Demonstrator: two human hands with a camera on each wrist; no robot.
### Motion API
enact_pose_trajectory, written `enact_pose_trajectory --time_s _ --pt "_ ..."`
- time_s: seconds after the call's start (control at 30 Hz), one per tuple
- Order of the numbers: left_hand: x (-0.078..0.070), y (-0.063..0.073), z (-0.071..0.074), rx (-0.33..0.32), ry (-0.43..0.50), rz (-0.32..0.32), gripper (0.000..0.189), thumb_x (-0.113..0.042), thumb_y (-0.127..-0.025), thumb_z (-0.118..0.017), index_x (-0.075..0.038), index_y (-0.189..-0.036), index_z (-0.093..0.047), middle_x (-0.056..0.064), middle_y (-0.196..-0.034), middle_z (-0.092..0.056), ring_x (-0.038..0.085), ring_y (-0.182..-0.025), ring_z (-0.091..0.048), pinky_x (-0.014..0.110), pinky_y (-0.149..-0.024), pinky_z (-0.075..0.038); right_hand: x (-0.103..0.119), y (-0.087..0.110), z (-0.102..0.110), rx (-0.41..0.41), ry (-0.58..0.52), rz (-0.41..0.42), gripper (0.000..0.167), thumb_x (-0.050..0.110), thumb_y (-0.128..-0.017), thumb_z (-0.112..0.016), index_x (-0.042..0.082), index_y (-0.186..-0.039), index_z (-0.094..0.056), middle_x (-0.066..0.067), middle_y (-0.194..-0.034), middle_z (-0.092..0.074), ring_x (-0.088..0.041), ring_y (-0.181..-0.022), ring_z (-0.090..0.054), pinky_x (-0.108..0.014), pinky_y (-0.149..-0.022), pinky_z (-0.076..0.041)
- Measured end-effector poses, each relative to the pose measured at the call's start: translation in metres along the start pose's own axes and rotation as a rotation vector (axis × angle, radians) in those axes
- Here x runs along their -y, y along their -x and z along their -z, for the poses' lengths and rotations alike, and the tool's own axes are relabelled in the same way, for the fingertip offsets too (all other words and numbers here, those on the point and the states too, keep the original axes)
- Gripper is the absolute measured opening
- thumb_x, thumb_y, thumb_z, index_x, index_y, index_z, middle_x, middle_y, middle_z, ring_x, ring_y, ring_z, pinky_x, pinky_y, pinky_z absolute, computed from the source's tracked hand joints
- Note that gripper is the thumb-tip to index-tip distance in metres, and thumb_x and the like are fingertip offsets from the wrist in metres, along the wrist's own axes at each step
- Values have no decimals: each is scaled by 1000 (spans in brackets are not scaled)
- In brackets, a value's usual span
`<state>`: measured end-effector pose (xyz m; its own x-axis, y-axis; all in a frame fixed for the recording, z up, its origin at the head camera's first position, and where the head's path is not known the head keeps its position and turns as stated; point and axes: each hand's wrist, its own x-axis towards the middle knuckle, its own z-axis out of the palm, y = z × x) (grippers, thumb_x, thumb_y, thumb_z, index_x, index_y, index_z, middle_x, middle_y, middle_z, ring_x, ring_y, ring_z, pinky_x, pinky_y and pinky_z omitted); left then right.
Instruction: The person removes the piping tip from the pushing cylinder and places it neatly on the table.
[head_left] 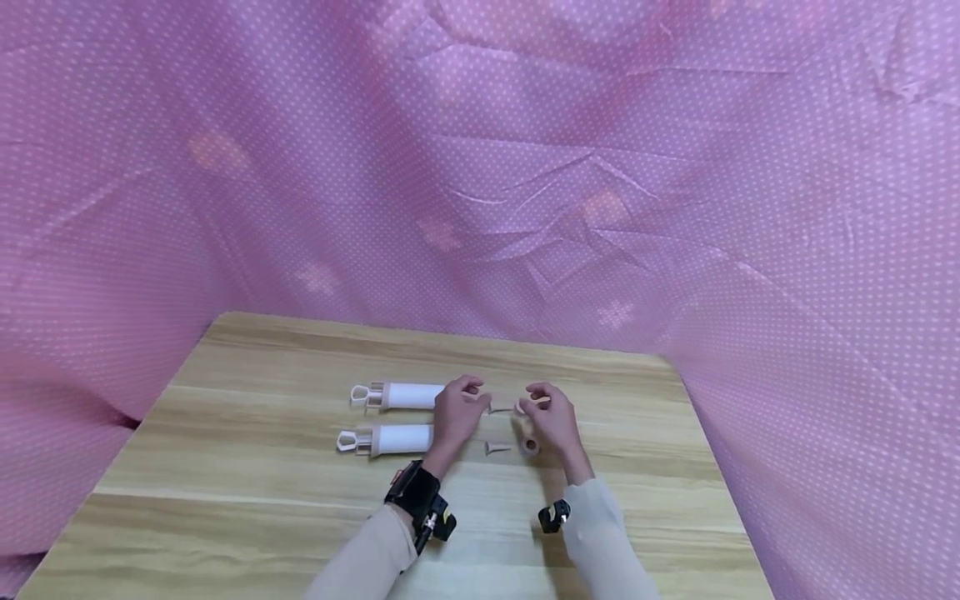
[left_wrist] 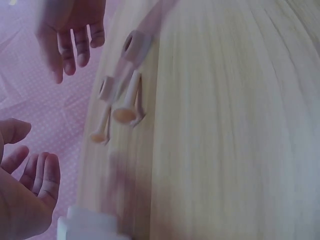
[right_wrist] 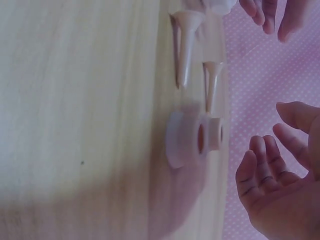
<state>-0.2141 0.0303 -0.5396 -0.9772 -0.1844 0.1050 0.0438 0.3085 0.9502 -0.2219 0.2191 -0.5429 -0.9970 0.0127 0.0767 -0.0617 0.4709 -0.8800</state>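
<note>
My left hand (head_left: 456, 412) hovers over the right ends of two white tubes, the far tube (head_left: 412, 395) and the near tube (head_left: 402, 438). Each has a pale plunger handle at its left end. Between my hands lie two pinkish flared nozzles, the near nozzle (head_left: 497, 447) and the far nozzle (head_left: 500, 409). My right hand (head_left: 553, 419) is above two pinkish ring caps, the near cap (head_left: 530, 445) and one partly hidden by its fingers. In the wrist views, the left hand (left_wrist: 27, 195) and right hand (right_wrist: 285, 185) hold nothing, fingers loosely bent, apart from the parts.
A wood-grain table (head_left: 247, 500) carries everything. Pink dotted cloth (head_left: 480, 208) hangs behind it and at both sides. Black camera mounts sit on the wrists, the left mount (head_left: 418, 492) and right mount (head_left: 554, 517).
</note>
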Motion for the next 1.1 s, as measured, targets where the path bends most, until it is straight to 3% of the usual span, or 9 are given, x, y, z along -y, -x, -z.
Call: enact_pose_trajectory --time_s 0.17,0.47,0.7,0.93,1.1 --pt "-2 2 16 13 15 -29 27 -12 -84 -81 -6 -110 -74 18 -105 -72 23 -84 -70 39 -74 -58 6 5 4 -7 6 41 31 10 -92 -73 -5 -118 -66 -19 -109 -65 -31 -93 -65 -39 -78 -56" --pt "-6 4 40 -30 -13 -83 28 -14 -85 -81 -7 -111 -75 15 -103 -71 21 -83 -69 36 -72 -58 19 6 5 -4 25 107 27 10 -93 -73 -1 -116 -67 -23 -113 -64 -32 -92 -65 -35 -74 -56" --pt "-4 8 57 -85 -84 -197 28 -13 -84 -81 -5 -110 -74 11 -99 -71 22 -82 -68 35 -73 -58 31 15 7 -52 71 242 26 11 -94 -72 0 -117 -68 -21 -114 -66 -34 -95 -66 -40 -73 -58" --pt "-6 11 71 -153 -266 -329 30 -16 -84 -84 -7 -111 -75 11 -101 -70 27 -88 -66 42 -74 -54 37 21 7 -117 131 353 26 11 -93 -74 1 -116 -69 -18 -113 -65 -40 -100 -64 -51 -78 -56" --pt "-6 13 79 -174 -458 -442 33 -23 -82 -84 -9 -111 -76 10 -107 -71 31 -96 -66 47 -79 -53 39 24 2 -193 268 486 25 15 -92 -75 2 -113 -70 -15 -112 -65 -36 -100 -64 -52 -79 -55"
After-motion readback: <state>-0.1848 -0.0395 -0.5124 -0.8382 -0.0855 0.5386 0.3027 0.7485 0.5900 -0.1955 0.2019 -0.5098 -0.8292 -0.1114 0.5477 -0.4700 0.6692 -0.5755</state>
